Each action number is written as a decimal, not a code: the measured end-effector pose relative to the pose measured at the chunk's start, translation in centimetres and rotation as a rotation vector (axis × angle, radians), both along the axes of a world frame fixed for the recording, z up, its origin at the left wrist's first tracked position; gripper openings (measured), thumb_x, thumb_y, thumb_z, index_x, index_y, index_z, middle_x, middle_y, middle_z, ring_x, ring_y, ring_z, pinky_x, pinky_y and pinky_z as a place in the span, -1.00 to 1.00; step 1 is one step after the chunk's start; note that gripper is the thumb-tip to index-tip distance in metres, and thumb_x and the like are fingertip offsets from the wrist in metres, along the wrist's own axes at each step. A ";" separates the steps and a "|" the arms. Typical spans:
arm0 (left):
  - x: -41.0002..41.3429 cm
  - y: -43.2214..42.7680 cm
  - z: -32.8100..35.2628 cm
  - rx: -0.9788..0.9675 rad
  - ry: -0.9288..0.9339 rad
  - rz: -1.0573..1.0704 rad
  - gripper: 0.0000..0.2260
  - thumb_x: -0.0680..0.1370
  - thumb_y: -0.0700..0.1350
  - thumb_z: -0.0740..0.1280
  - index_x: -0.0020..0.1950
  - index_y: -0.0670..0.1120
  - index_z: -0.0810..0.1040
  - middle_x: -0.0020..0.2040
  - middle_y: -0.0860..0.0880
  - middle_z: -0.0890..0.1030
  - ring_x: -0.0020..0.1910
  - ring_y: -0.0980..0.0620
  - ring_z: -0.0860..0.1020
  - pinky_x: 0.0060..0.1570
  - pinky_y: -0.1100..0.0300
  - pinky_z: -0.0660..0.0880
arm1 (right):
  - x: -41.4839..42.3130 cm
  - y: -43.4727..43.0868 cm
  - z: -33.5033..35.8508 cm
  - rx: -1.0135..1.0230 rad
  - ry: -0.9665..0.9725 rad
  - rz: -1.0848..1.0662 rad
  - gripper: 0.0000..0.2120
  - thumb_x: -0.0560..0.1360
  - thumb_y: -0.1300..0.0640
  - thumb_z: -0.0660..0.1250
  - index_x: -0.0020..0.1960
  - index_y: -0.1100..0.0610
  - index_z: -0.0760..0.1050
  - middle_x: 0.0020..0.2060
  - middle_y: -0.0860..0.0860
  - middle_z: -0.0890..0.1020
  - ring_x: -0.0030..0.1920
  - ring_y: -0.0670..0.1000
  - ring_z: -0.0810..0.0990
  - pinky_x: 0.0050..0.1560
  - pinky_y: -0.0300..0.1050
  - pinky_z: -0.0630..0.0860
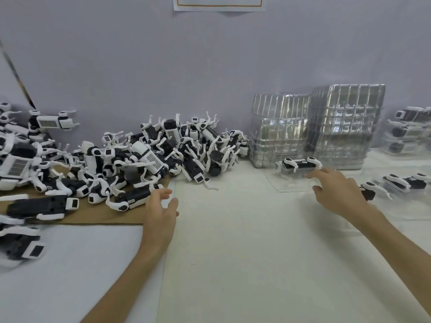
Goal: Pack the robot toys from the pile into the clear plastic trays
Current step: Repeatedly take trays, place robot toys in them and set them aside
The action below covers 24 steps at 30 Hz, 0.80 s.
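At two o'clock, open right hand [338,194] likely steadies the filled tray [289,186]; open left hand [161,206] hovers by the ten-o'clock pile [163,150]

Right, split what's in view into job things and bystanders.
Job: toy pile; tray holding one toy; tray stacks; packed trays.
Lying about: cardboard under the pile; paper on the wall.

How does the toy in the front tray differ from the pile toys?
The tray toy lies alone and level in a clear tray; the pile toys lie tangled at all angles. The tray toy is by the right hand, the pile toys by the left hand. Both are black and white.
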<state>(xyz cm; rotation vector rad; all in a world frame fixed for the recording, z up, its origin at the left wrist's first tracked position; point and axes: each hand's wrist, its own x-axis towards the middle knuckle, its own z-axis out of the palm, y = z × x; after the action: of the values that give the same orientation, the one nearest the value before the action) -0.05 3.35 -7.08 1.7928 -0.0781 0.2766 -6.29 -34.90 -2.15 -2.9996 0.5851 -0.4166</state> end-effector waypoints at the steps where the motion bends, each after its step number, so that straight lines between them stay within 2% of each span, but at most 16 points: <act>1: -0.1 -0.1 0.0 0.006 0.003 -0.003 -0.84 0.65 -0.14 0.24 0.22 0.01 0.45 0.22 0.01 0.48 -0.12 -0.02 0.63 0.08 -0.08 0.51 | 0.1 -0.3 0.2 0.027 0.015 0.004 -0.61 0.60 0.10 0.30 0.42 -0.06 0.43 0.43 0.00 0.42 0.40 0.12 0.39 0.33 0.17 0.31; 4: -0.4 -0.5 -0.1 0.037 -0.002 -0.014 -0.83 0.64 -0.14 0.25 0.22 0.01 0.46 0.22 0.01 0.48 -0.12 -0.02 0.63 0.12 -0.11 0.52 | 0.9 0.0 1.1 0.112 -0.003 0.049 -0.56 0.56 -0.02 0.37 0.41 -0.07 0.43 0.39 0.00 0.46 0.34 0.11 0.45 0.32 0.15 0.35; 7: -0.6 -0.5 0.0 0.061 -0.008 -0.027 -0.83 0.64 -0.15 0.26 0.23 0.01 0.46 0.23 0.01 0.48 -0.12 -0.02 0.63 0.12 -0.12 0.52 | 3.1 1.3 2.0 0.040 -0.002 0.122 -0.45 0.53 -0.11 0.39 0.48 -0.06 0.36 0.42 0.00 0.43 0.34 0.09 0.48 0.33 0.14 0.41; 9: -0.6 -0.4 0.0 0.058 -0.001 -0.023 -0.82 0.64 -0.15 0.25 0.23 0.01 0.45 0.23 0.01 0.47 -0.10 -0.03 0.63 0.14 -0.14 0.52 | 4.6 2.4 2.3 0.013 0.073 0.157 -0.40 0.55 -0.14 0.36 0.53 -0.04 0.28 0.48 0.00 0.36 0.40 0.11 0.42 0.38 0.15 0.37; 11: -0.5 -0.2 0.1 0.051 -0.002 -0.013 -0.82 0.64 -0.15 0.25 0.23 0.00 0.45 0.24 -0.01 0.47 -0.11 -0.04 0.63 0.14 -0.16 0.52 | 5.2 3.2 2.0 -0.055 0.166 0.161 -0.42 0.59 -0.05 0.30 0.56 -0.02 0.22 0.50 0.02 0.31 0.45 0.11 0.35 0.41 0.16 0.31; 13: -0.2 0.0 0.2 0.050 -0.015 -0.004 -0.83 0.65 -0.15 0.25 0.23 0.00 0.45 0.24 -0.01 0.47 -0.11 -0.03 0.63 0.11 -0.14 0.53 | 4.3 3.2 1.0 -0.178 0.193 0.126 -0.37 0.55 0.14 0.27 0.57 -0.01 0.15 0.52 0.03 0.28 0.47 0.11 0.31 0.41 0.13 0.28; 16: 0.0 0.0 0.1 0.051 -0.027 0.003 -0.83 0.65 -0.15 0.25 0.23 0.00 0.45 0.24 -0.01 0.47 -0.12 -0.03 0.63 0.11 -0.14 0.53 | 1.7 1.3 -0.2 -0.252 0.140 0.023 -0.36 0.44 0.28 0.26 0.49 0.02 0.24 0.40 0.04 0.37 0.38 0.11 0.38 0.25 0.05 0.35; 18: -0.1 -0.3 0.0 0.065 -0.022 -0.003 -0.83 0.64 -0.16 0.25 0.23 -0.01 0.45 0.24 -0.02 0.47 -0.12 -0.05 0.63 0.12 -0.14 0.53 | 0.7 -0.9 -0.4 -0.237 0.094 0.007 -0.42 0.44 0.31 0.27 0.43 0.03 0.31 0.38 0.04 0.39 0.35 0.12 0.41 0.22 0.06 0.37; 24: -0.7 -0.6 0.0 0.099 -0.038 -0.014 -0.82 0.63 -0.17 0.25 0.21 0.00 0.46 0.22 0.00 0.46 -0.08 -0.11 0.61 0.17 -0.17 0.50 | 0.4 -6.1 0.3 -0.268 0.034 0.044 -0.44 0.48 0.26 0.34 0.44 -0.02 0.35 0.41 0.00 0.41 0.37 0.06 0.44 0.30 0.04 0.33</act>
<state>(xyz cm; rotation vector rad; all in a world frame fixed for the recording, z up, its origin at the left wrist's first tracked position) -0.74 2.73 -7.07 1.8845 -0.1329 0.3011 -5.92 -41.03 -1.90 -3.2731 0.5002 -0.4770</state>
